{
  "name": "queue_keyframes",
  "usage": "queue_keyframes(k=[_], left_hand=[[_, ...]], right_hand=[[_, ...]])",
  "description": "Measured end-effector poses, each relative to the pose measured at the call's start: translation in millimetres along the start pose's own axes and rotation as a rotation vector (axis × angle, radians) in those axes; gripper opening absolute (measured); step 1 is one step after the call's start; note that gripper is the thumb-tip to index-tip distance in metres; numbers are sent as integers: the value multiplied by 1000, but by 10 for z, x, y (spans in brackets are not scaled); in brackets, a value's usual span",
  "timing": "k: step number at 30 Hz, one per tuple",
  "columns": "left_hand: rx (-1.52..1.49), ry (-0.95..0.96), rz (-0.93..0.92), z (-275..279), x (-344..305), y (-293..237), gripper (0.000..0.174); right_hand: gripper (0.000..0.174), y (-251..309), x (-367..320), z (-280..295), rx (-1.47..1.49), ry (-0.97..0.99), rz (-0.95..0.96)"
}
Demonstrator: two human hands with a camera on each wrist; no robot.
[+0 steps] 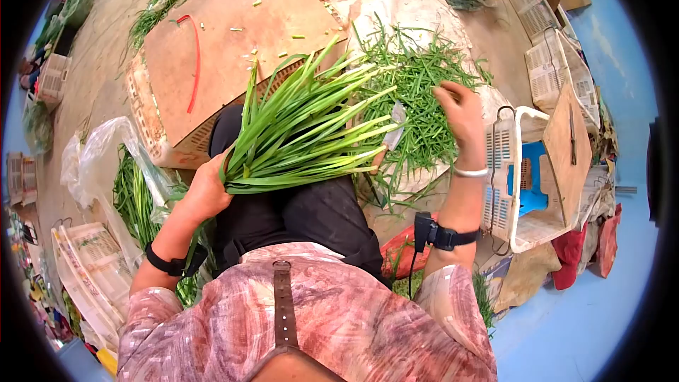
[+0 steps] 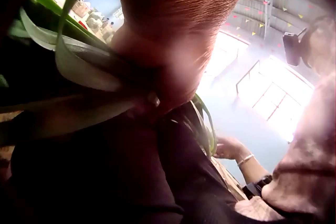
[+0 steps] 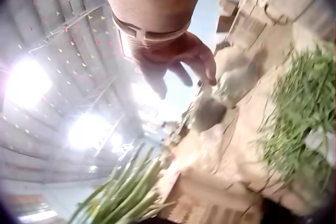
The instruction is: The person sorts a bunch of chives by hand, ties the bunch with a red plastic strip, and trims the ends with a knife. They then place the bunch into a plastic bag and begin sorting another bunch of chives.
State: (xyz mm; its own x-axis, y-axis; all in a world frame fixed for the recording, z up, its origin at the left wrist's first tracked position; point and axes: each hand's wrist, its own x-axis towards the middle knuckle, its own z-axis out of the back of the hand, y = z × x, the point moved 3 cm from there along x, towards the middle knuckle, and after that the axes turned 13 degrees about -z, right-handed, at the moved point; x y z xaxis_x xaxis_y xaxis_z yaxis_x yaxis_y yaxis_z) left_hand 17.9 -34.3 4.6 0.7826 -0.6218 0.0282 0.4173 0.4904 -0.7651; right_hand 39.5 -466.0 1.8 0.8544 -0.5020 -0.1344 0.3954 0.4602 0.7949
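My left hand (image 1: 209, 182) grips a thick bunch of garlic chives (image 1: 304, 124) by its leafy end, above my lap. The paler stalk ends fan out to the right; in the left wrist view, long flat leaves (image 2: 84, 71) bend beside the hand. My right hand (image 1: 461, 110) is raised with nothing in it, its fingers loosely bent, as the right wrist view also shows. Below and left of it in the head view lies a loose heap of green trimmings (image 1: 417, 71) on a pale sheet (image 1: 375, 10). A pale, flat, blade-like piece (image 1: 398, 117) lies at the heap's near side.
Ahead of my knees, a brown board (image 1: 233, 35) tops a crate and bears a red strip (image 1: 194, 64) and stalk bits. To the left are more greens (image 1: 134, 191) beside clear plastic (image 1: 106, 141). A white basket (image 1: 527, 233) with a board stands right of my right arm.
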Motion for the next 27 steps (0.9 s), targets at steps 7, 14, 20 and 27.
queue_keyframes(k=[7, 14, 20, 27], left_hand=[[11, -29, -59, -13, -45, 37, 51], [29, 13, -39, 3, -73, 52, 54], [130, 54, 4, -2, -75, 43, 58], [220, 12, -6, -58, -103, -5, 61]], right_hand=[[22, 448, -199, -756, 2, 497, 63], [10, -249, 12, -525, 620, -146, -350], [21, -198, 12, -264, 307, -263, -185], [23, 608, -709, -1043, 729, 501, -323]])
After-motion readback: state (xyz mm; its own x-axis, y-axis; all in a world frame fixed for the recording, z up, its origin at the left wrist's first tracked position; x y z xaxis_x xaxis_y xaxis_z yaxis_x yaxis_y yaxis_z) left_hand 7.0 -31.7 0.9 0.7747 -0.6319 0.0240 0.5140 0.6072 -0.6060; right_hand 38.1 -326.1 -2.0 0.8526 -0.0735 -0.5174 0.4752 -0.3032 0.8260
